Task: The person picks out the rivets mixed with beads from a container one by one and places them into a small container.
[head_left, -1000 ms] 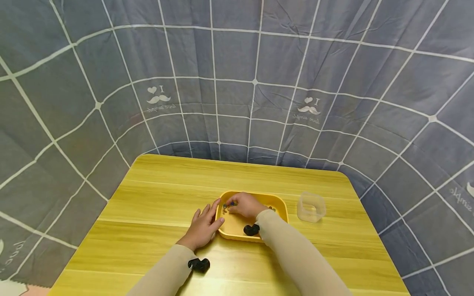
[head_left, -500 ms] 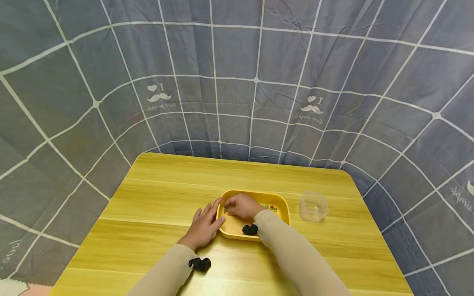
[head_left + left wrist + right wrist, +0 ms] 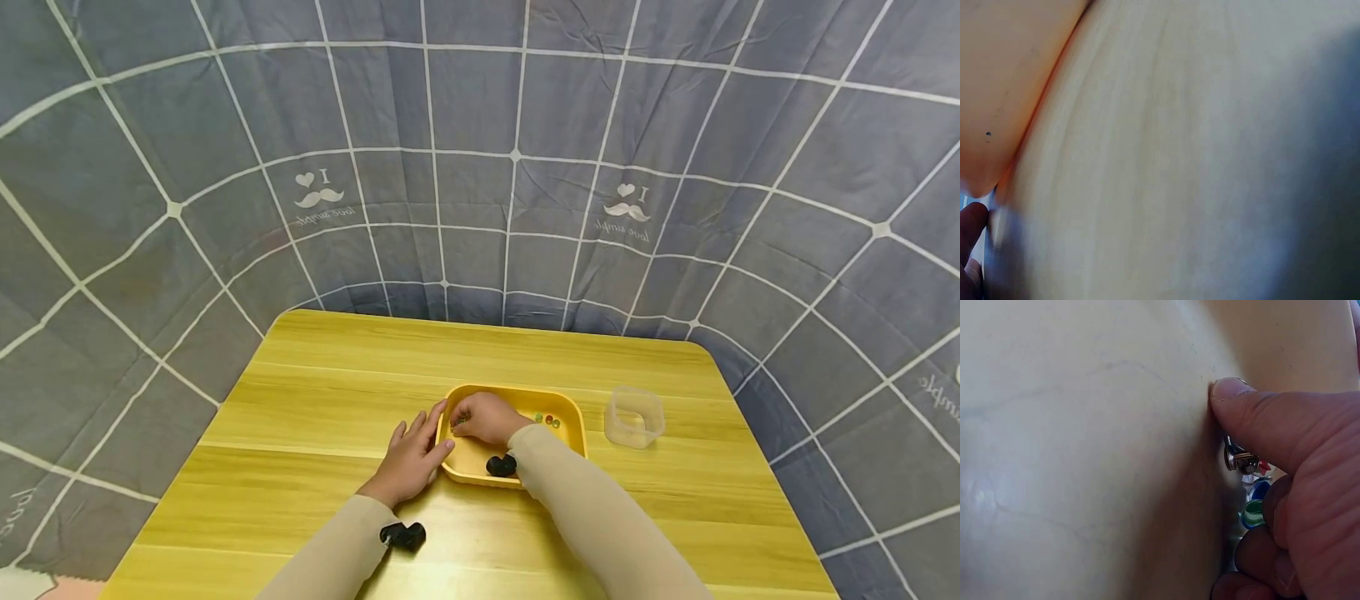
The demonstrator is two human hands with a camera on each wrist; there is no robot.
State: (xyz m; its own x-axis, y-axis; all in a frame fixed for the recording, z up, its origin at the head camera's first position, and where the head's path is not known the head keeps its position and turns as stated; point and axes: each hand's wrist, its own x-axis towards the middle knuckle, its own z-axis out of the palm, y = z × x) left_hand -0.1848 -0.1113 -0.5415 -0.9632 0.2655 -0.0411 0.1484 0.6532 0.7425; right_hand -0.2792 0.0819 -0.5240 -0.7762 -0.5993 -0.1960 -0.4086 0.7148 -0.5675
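Note:
My left hand [image 3: 408,462] lies at the left end of the yellow tray [image 3: 480,480], fingers extended along its outer wall and thumb at the rim. Inside the tray my right hand [image 3: 491,418] reaches down at the left end, its fingers bent. In the right wrist view the thumb [image 3: 1260,412] points at the tray's floor. Just under it show a small shiny metal piece [image 3: 1241,457] and, beside the curled fingers, glass marbles, one green [image 3: 1252,514] and one blue [image 3: 1260,489]. I cannot tell whether the fingers pinch any of these.
At the tray's right end lie a few loose marbles [image 3: 550,420], green and reddish. A clear plastic box [image 3: 634,417] stands to the right of the tray on the wooden table [image 3: 360,350]. A grey checked curtain [image 3: 480,200] hangs behind the table.
The right hand has shifted slightly left, its fingertips nearer the tray's left end. A blue piece seen at its fingertips is now hidden. Marbles at the right end show more. The left hand stays put.

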